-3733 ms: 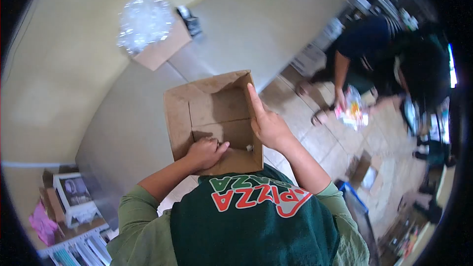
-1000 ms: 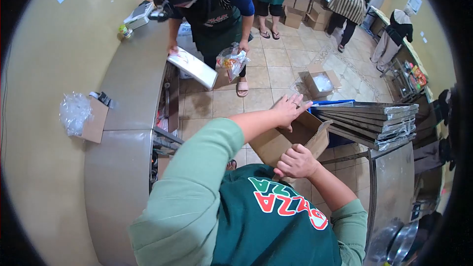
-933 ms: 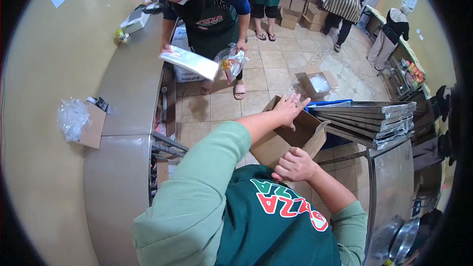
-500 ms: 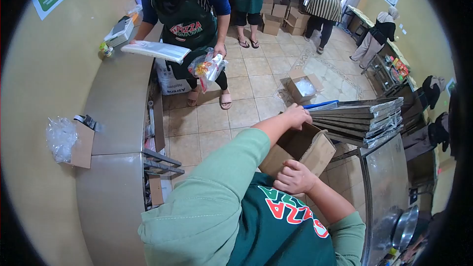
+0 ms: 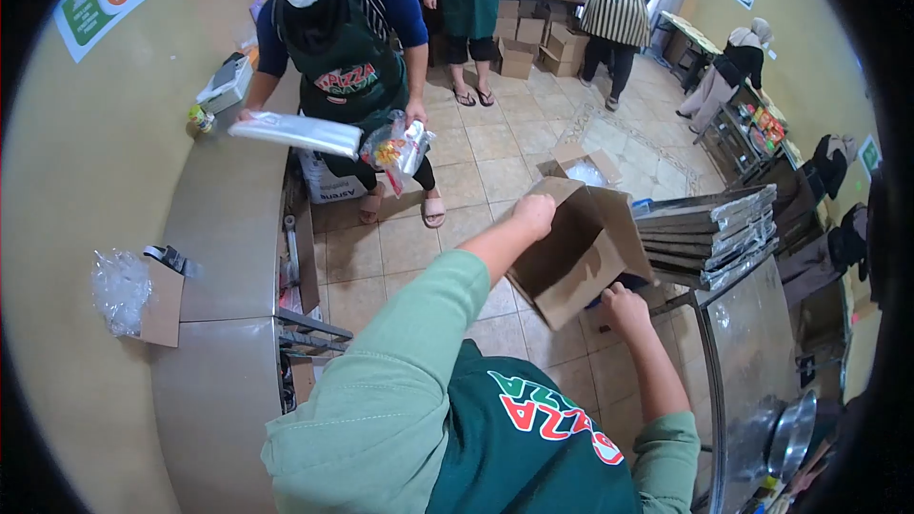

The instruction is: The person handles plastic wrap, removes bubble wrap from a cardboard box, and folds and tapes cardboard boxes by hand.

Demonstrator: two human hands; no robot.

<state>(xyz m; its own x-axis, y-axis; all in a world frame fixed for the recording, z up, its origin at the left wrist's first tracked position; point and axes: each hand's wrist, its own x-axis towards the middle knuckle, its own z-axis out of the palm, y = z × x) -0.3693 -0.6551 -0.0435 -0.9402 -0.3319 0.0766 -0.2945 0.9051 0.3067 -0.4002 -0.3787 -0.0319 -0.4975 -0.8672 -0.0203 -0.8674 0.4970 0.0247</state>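
An open cardboard box (image 5: 586,271) is tilted in front of me, and its brown inside shows. My left hand (image 5: 536,216) is closed on the box's upper left edge. At the lower right edge, by a flap, the fingers of my right hand (image 5: 624,311) are curled against the cardboard. Just beyond the box, to the right, rises a stack of dark flat trays (image 5: 709,238) with silvery wrapped ends.
A metal counter (image 5: 224,257) runs along the left wall, and another metal table (image 5: 752,352) stands right. Ahead, a co-worker (image 5: 347,67) holds plastic packages. Other people stand farther back. Behind my box, another open carton (image 5: 602,168) sits on the tiled floor.
The box has been raised and tipped so its opening turns toward me. My right hand has moved away from my apron to the box's right edge. The co-worker's flat package has tilted.
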